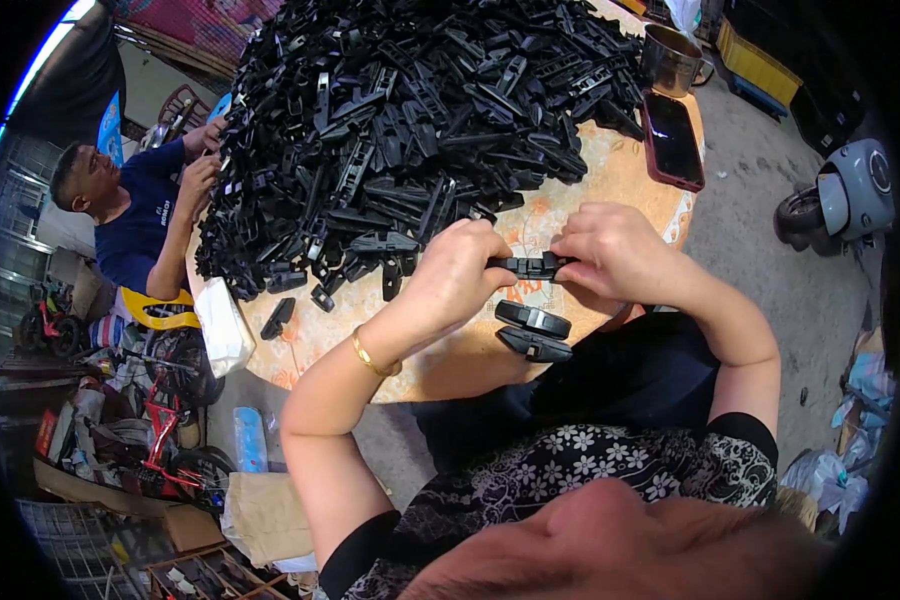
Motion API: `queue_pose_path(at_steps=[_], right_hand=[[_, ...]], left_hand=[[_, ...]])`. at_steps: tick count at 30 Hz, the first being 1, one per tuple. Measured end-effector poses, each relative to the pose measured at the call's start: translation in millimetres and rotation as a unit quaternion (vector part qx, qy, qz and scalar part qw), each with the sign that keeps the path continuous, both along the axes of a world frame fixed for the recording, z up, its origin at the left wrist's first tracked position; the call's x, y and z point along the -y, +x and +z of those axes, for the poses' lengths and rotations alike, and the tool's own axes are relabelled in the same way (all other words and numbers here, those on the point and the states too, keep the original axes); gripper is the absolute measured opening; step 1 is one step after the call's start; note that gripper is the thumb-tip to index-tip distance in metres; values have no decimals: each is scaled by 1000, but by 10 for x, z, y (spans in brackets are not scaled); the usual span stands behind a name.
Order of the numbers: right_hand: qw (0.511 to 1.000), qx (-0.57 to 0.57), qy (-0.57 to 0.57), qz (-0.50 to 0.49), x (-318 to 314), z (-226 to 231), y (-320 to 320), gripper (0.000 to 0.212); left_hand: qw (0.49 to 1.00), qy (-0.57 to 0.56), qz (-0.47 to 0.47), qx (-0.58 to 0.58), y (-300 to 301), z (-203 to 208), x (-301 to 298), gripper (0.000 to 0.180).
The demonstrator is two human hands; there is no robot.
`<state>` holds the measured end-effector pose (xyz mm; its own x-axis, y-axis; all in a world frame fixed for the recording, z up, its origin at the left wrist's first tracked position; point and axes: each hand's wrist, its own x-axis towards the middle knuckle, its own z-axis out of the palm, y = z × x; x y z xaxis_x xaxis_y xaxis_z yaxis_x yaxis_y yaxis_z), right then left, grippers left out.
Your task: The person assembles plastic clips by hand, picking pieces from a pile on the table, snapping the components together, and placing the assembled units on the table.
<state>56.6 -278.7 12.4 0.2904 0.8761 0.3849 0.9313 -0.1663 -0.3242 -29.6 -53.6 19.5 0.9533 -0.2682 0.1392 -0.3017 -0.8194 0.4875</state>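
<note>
Between my two hands, just above the near part of the table, I hold a black plastic piece [533,267], long and narrow with raised blocks. My left hand [457,262] pinches its left end, and the fingers of my right hand [610,250] are closed on its right end. Two similar black parts [535,335] lie side by side near the table edge, close below my hands. Beyond my hands rises a large heap of black plastic parts [400,130]. A single loose part [278,318] rests apart from the heap on the left.
The round table [450,365] has a patterned orange top. A phone in a red case [674,140] and a metal mug [670,62] stand at its right edge. White tissue pack [225,325] at left. A co-worker [145,210] handles parts across the heap. A scooter [845,195] is parked right.
</note>
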Motion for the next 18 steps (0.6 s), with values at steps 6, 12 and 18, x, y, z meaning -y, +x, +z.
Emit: queue_pose_path(at_steps=[6, 12, 18], right_hand=[[1000, 5, 28, -8, -87, -44, -68, 20], [996, -5, 83, -16, -133, -189, -109, 24], [993, -66, 88, 33, -166, -243, 39, 25]], left_hand=[[999, 2, -17, 35, 35, -31, 8, 17], [999, -11, -8, 29, -3, -22, 66, 16], [999, -13, -22, 37, 23, 1, 113, 16]])
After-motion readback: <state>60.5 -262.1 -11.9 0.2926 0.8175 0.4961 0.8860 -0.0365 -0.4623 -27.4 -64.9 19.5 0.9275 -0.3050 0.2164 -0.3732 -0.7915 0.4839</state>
